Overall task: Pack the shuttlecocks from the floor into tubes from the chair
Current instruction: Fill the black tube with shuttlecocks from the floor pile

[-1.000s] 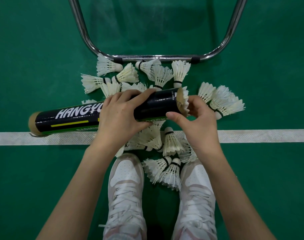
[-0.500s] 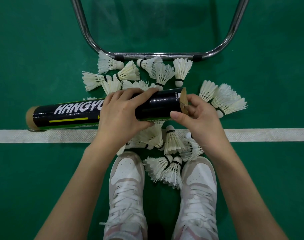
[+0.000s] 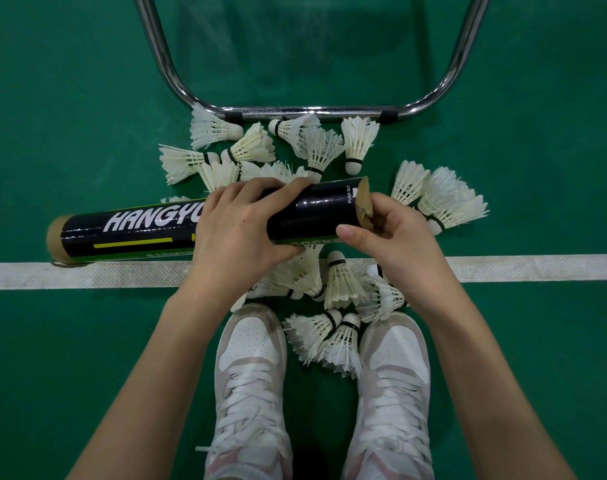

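Observation:
A black shuttlecock tube [image 3: 129, 230] with white lettering is held level above the floor. My left hand [image 3: 239, 233] grips it around the middle. My right hand [image 3: 395, 244] is at its open right end, fingers curled into the mouth and thumb on the outer wall. No feathers show at the mouth. Several white shuttlecocks lie on the green floor: a cluster behind the tube [image 3: 321, 150], a few to the right [image 3: 444, 199], and more under the tube and between my shoes [image 3: 336, 337].
The chair's chrome floor bar [image 3: 312, 110] runs across just beyond the far shuttlecocks. A white court line [image 3: 87, 275] crosses the floor under the tube. My two white shoes [image 3: 250, 358] [image 3: 395, 358] stand close below the pile.
The feathers sticking out of the tube's right end have gone inside as my right hand's fingers pushed into the mouth. The tube stayed nearly in place.

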A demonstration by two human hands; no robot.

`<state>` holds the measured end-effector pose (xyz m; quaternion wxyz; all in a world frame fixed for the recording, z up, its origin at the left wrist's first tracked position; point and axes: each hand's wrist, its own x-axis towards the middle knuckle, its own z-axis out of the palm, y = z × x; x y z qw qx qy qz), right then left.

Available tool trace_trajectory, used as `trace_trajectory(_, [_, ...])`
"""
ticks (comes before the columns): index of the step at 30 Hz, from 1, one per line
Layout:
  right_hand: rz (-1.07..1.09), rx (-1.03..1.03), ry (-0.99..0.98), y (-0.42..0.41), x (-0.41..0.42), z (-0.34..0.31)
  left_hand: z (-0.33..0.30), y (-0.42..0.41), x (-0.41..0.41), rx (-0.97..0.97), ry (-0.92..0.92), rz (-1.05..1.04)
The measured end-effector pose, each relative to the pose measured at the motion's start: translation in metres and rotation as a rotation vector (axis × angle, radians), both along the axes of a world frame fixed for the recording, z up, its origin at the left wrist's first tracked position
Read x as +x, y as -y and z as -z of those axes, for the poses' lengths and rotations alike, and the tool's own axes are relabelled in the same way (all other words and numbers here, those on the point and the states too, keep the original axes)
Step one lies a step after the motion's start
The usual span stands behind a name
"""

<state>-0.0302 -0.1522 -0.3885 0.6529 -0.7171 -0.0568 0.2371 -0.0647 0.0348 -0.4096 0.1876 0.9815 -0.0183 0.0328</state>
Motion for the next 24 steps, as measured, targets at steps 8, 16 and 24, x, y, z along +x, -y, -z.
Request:
trace_trajectory(8, [-0.055,0.040,-0.039,0.000,0.005,-0.002,-0.003,-0.001,0.001,-0.002,0.016,0.011])
trace_trajectory(16, [-0.149,0.065,-0.088,0.003,0.008,-0.004,-0.001,0.001,-0.001,-0.006,0.004,0.019])
trace_trajectory(24, [-0.180,0.024,-0.086,0.005,0.011,-0.004,0.001,0.003,-0.001,-0.021,-0.022,0.016])
